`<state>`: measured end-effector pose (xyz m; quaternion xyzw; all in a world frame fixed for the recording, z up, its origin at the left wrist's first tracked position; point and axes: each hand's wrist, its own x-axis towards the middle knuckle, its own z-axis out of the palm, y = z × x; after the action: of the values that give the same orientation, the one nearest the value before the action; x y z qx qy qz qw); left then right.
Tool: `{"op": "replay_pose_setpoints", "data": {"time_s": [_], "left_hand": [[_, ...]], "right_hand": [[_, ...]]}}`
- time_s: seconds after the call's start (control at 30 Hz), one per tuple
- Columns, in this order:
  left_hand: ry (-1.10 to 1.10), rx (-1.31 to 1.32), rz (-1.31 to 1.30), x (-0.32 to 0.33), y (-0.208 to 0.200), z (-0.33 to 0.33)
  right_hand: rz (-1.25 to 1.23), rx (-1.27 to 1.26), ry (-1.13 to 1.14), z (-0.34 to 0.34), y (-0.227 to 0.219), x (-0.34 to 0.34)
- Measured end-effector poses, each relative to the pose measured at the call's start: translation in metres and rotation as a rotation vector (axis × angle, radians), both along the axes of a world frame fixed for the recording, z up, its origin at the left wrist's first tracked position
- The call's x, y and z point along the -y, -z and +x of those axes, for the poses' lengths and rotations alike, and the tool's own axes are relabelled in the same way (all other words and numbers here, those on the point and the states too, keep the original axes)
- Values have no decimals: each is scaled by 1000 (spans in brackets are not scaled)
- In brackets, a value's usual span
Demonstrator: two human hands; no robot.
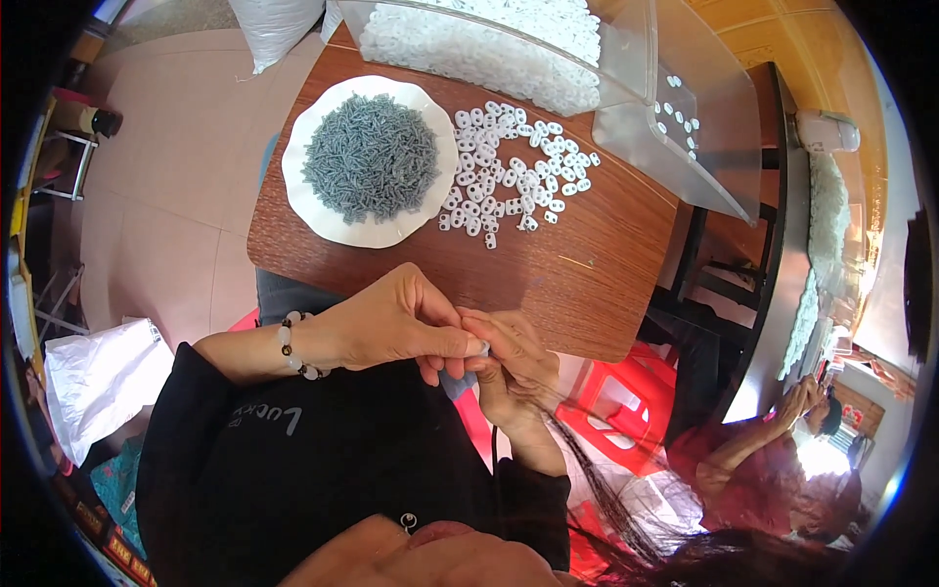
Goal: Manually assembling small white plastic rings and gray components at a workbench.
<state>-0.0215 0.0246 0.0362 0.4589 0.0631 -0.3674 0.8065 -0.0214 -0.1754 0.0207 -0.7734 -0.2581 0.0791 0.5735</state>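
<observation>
My left hand [401, 323], with a beaded bracelet at its wrist, meets my right hand [514, 357] in front of my chest, just off the table's near edge. Both are closed, thumbs and fingers pinched together. At the touching fingertips shows a small white piece [484, 348]; its holes, if any, are hidden by the fingers. Beyond my hands, several white two-hole plastic pieces [528, 186] lie scattered on the brown table [587, 264]. Left of them stands a white scalloped plate [303, 201] heaped with small grey-green rods [372, 157].
A clear plastic bin [626, 59] full of white pieces stands at the table's far edge. Beside it, a clear scoop-shaped tray [675, 157] holds a few. A red plastic stool [621, 401] is at the right. Another person [763, 460] sits at a dark table farther right.
</observation>
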Motion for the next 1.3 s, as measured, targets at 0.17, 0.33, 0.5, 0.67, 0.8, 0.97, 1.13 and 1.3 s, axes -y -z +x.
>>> {"op": "replay_pose_setpoints", "data": {"time_s": [0.17, 0.33, 0.5, 0.67, 0.8, 0.97, 1.13, 1.3], "left_hand": [[4, -11, -4, 0, 0, -1], [-6, -73, -125, 0, 5, -1], [-15, -104, -115, 0, 5, -2], [-46, -127, -134, 3, 8, -6], [-75, -148, -152, 5, 9, -5], [-93, -175, -165, 7, 9, -5], [-72, -136, -131, 8, 8, -3], [-146, -56, -75, 11, 22, 0]], "right_hand": [[7, 54, -14, 1, 2, 0], [52, 127, -25, 4, 6, 2], [20, 184, -26, 6, 2, 0], [50, 221, 23, 1, 11, -2], [30, 265, 81, -2, 11, -4], [12, 277, 94, -3, 14, -5], [4, 328, 106, 1, 15, -3], [15, 96, 4, 21, 21, 0]]}}
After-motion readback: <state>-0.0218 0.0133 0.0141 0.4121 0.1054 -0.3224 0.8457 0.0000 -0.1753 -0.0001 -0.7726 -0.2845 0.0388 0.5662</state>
